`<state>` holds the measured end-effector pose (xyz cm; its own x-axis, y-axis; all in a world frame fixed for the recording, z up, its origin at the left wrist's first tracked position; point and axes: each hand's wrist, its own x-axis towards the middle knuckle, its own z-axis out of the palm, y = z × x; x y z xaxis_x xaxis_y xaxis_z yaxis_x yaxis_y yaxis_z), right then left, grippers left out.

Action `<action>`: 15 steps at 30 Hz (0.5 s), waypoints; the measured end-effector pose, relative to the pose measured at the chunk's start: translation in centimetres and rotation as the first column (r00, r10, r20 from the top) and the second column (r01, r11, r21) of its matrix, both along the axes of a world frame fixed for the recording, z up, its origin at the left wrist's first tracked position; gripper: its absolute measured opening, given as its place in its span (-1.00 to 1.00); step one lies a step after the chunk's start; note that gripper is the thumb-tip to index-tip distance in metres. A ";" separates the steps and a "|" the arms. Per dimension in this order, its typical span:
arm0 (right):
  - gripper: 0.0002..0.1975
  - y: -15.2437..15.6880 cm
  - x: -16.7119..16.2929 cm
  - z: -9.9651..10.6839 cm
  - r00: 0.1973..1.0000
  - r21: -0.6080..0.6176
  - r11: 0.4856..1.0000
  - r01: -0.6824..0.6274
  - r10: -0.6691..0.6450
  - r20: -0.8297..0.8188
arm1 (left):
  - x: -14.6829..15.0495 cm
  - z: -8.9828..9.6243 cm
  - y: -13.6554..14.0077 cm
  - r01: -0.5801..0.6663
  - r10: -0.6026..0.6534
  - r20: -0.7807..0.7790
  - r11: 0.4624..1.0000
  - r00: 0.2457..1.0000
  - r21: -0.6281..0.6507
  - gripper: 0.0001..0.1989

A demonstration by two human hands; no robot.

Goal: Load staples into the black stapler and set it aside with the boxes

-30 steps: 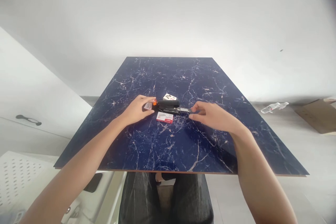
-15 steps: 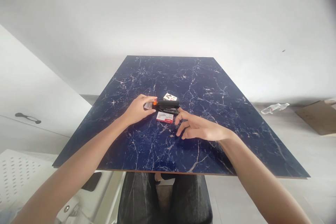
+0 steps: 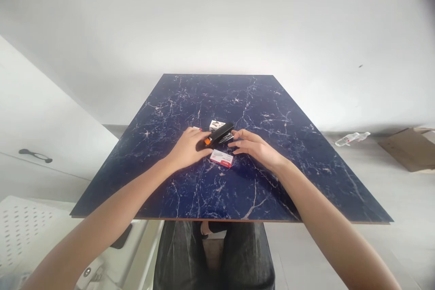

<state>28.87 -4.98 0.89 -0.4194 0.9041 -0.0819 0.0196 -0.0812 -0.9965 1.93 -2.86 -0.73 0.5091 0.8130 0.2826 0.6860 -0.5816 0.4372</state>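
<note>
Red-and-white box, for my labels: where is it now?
In the head view, the red-and-white box lies on the table, just below picture centre, nearer the camera than the black stapler and just right of the left hand.

No lettering can be read: the small flat red-and-white cardboard box (image 3: pixel 221 158), toward the worktop's (image 3: pixel 217 190) front edge, and the small white cardboard box (image 3: pixel 216 124) with dark printing, toward its back edge, bear print too small to decipher.
</note>
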 end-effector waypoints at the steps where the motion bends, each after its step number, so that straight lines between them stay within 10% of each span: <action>1: -0.80 0.1 -0.1 -0.2 1.000 0.026 1.000 0.014 -0.014 0.024 | 0.5 0.1 -0.6 0.040 -0.040 -0.007 0.999 0.999 -0.002 -0.51; 5: -0.69 0.2 -0.2 -0.7 0.975 0.179 0.983 0.031 -0.069 0.213 | 1.1 0.4 -2.0 0.188 -0.189 0.001 0.980 0.982 -0.068 -0.48; 9: -0.56 -0.7 0.3 0.9 0.754 0.345 0.934 -0.090 -0.162 0.636 | -2.0 0.9 0.2 0.134 -0.135 -0.016 0.990 0.991 -0.048 -0.52; 15: -0.52 -2.4 1.5 3.7 0.630 0.125 0.874 -0.470 0.233 0.741 | -6.2 0.6 4.1 0.127 -0.142 -0.087 0.980 0.986 -0.156 -0.43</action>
